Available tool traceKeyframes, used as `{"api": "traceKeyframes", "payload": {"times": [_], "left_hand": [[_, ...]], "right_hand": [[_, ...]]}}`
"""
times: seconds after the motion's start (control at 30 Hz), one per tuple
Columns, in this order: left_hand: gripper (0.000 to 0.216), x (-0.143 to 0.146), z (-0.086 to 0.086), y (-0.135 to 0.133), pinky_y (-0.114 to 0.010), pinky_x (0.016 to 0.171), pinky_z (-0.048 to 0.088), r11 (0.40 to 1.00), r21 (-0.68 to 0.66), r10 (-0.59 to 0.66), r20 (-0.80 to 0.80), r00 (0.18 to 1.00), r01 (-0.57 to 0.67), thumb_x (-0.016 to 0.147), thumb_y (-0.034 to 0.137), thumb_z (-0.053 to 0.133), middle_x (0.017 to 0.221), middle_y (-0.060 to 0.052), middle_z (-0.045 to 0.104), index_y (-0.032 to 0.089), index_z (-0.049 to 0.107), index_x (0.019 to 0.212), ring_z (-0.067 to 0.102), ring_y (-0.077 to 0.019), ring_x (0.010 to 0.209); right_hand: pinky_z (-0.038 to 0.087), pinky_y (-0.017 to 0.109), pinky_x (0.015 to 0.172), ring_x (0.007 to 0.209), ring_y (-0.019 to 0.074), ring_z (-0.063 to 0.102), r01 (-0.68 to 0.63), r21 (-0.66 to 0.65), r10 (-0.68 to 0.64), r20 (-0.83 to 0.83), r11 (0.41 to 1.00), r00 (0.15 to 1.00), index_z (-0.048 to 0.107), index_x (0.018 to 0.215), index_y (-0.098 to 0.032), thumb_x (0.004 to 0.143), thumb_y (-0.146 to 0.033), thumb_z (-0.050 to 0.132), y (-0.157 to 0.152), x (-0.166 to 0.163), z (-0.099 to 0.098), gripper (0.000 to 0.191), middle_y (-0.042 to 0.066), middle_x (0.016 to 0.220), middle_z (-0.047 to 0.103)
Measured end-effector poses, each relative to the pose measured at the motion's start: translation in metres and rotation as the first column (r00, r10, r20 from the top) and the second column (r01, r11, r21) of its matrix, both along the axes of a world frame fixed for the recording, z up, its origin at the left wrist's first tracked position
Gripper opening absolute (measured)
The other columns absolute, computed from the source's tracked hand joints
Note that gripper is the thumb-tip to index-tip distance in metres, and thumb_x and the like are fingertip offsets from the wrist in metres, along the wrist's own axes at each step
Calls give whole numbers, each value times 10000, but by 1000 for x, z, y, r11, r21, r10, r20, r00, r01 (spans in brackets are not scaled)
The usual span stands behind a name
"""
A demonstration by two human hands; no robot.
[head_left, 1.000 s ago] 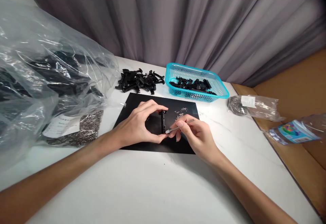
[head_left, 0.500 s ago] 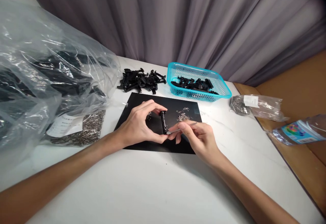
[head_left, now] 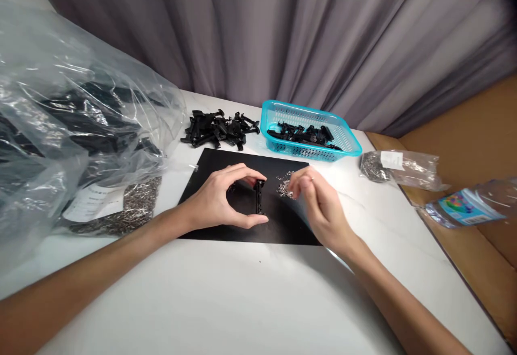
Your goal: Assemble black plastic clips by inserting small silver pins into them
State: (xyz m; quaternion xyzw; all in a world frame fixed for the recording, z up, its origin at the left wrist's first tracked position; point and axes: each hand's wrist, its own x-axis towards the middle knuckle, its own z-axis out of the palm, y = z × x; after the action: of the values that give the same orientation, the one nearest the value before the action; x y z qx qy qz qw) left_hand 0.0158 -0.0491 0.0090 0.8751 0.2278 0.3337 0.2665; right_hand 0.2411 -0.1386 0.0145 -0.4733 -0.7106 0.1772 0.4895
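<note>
My left hand (head_left: 220,196) grips a narrow black plastic part (head_left: 259,197) by its two ends between thumb and fingers, upright over the black mat (head_left: 218,234). My right hand (head_left: 321,201) is closed, its fingers curled and pinched beside a pile of small silvery metal pins (head_left: 284,188) on the mat. What those fingers hold is hidden. A pale, blurred streak shows under the right wrist. More small pieces on the mat are partly visible behind my left hand.
A pile of black plastic parts (head_left: 220,129) lies behind the mat. Similar parts fill some of the blue basket (head_left: 351,147). Large clear bags (head_left: 97,64) and a bag of metal pins (head_left: 139,204) stand left. Another pin bag (head_left: 375,166) and a plastic bottle (head_left: 464,207) lie right.
My right hand has moved away from the black part, up and right to the pin pile. The thin metal tool in its fingers no longer shows clearly. The left hand keeps its grip.
</note>
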Motion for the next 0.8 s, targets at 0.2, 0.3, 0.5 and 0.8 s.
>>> {"api": "traceKeyframes", "payload": {"times": [0.2, 0.3, 0.5, 0.8], "left_hand": [[586, -2, 0, 4, -327, 902, 570, 999, 6, 33, -15, 999, -33, 691, 414, 898, 1025, -29, 695, 220, 684, 1201, 686, -198, 957], [552, -3, 3, 8, -337, 924, 573, 995, -85, 58, 7, 998, -57, 736, 445, 867, 1085, -42, 708, 222, 690, 1209, 693, -207, 989], [602, -8, 7, 20, -426, 1065, 514, 944, -225, 253, 30, 967, -240, 797, 591, 779, 1210, -65, 709, 233, 684, 1271, 664, -259, 1128], [854, -12, -1, 10, -519, 1148, 396, 975, -35, 219, -63, 974, -221, 756, 522, 848, 1269, -81, 708, 281, 459, 1478, 590, -308, 1273]], "right_hand": [[559, 373, 902, 1008, 211, 632, -101, -157, 153, 373, 982, 915, 622, 1334, -212, 1094, -227, 424, 0, -2, -11, 312, 102, 1144, 581], [585, 389, 860, 978, 221, 644, -160, -199, 244, 536, 967, 808, 631, 1366, -221, 1085, -255, 457, -4, -4, -9, 332, 112, 1182, 582], [554, 386, 746, 821, 228, 654, -77, 15, 47, 662, 997, 748, 704, 1188, -155, 1091, -256, 440, -3, -15, -19, 299, 106, 1007, 674], [461, 273, 643, 749, 146, 588, -163, -370, 91, -205, 915, 975, 635, 990, -221, 1049, -449, 532, -3, -17, -1, 258, 62, 1117, 720]]}}
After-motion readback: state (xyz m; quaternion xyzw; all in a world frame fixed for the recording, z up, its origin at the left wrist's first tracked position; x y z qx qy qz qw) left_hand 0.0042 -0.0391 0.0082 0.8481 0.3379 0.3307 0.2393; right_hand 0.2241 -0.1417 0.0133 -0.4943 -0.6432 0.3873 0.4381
